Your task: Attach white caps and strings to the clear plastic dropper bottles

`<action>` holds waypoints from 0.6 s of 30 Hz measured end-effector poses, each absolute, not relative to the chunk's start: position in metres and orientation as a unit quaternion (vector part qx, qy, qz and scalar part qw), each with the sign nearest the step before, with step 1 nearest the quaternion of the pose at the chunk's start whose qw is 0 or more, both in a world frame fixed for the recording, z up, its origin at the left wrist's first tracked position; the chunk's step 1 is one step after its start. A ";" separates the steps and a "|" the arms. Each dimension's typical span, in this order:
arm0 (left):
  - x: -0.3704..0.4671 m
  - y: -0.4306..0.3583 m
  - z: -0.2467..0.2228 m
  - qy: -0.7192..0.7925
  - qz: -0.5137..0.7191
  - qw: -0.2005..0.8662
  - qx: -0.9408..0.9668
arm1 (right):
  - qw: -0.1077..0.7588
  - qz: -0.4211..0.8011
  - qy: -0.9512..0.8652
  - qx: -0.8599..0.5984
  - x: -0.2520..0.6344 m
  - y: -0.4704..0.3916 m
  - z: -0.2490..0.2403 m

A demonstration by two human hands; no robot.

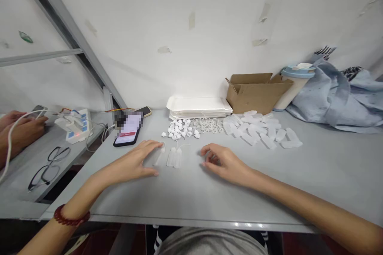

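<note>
- Head view: we see the left hand (134, 162) low over the table (269, 199), fingers spread, thumb well apart from the fingertips.
- One clear tagged piece (158, 157) lies in that gap; we can't tell if the fingertips touch its upper end.
- Right hand (224, 162): we see loosely curled fingers, with a gap between index and thumb.
- A clear corded pair (174, 157) lies side by side between our two hands, nearer the left.
- Behind, left to right, we have white caps (179, 128), a heap of pale loops (209, 125) and loose clear sleeves (263, 130).
- Stacked white cartons (199, 106) sit behind the caps and loops, beside an open cardboard box (254, 96).
- Right of the box, we spot a lidded cup (291, 87) and a pale blue bag (338, 95).
- On our left, a phone (129, 129) lies screen up.
- Far left, we see a co-worker's hands (31, 127), near a power strip (79, 127).
</note>
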State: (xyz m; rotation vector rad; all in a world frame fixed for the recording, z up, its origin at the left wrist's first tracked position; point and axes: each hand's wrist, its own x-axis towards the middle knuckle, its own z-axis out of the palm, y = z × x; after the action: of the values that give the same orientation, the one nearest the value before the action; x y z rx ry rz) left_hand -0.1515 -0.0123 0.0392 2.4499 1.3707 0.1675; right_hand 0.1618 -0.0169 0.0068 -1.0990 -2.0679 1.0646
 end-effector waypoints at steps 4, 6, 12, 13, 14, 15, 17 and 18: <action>-0.142 -0.007 0.035 0.504 0.065 0.211 0.835 | 0.246 0.380 -0.807 -0.381 0.137 -0.010 0.009; -0.136 -0.004 0.034 0.500 0.080 0.225 0.832 | 0.231 0.366 -0.819 -0.376 0.126 -0.004 0.010; -0.128 -0.003 0.038 0.472 0.088 0.264 0.836 | 0.190 0.365 -0.828 -0.381 0.113 0.003 0.011; -0.128 -0.003 0.039 0.469 0.084 0.265 0.838 | 0.192 0.368 -0.825 -0.384 0.113 0.003 0.010; -0.127 -0.003 0.040 0.466 0.080 0.265 0.840 | 0.196 0.371 -0.821 -0.387 0.114 0.002 0.009; -0.127 -0.003 0.040 0.464 0.078 0.263 0.842 | 0.202 0.372 -0.819 -0.386 0.114 0.001 0.007; -0.127 -0.003 0.039 0.463 0.084 0.253 0.845 | 0.220 0.370 -0.822 -0.373 0.116 -0.001 0.004; -0.127 -0.003 0.038 0.465 0.089 0.246 0.846 | 0.230 0.368 -0.825 -0.362 0.116 -0.002 0.002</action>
State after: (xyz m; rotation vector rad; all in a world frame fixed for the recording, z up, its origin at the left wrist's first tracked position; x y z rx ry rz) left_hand -0.1266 -0.0032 0.0385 2.3068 1.2678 0.2440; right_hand 0.1159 -0.0022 0.0020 -0.9954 -2.2711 1.0113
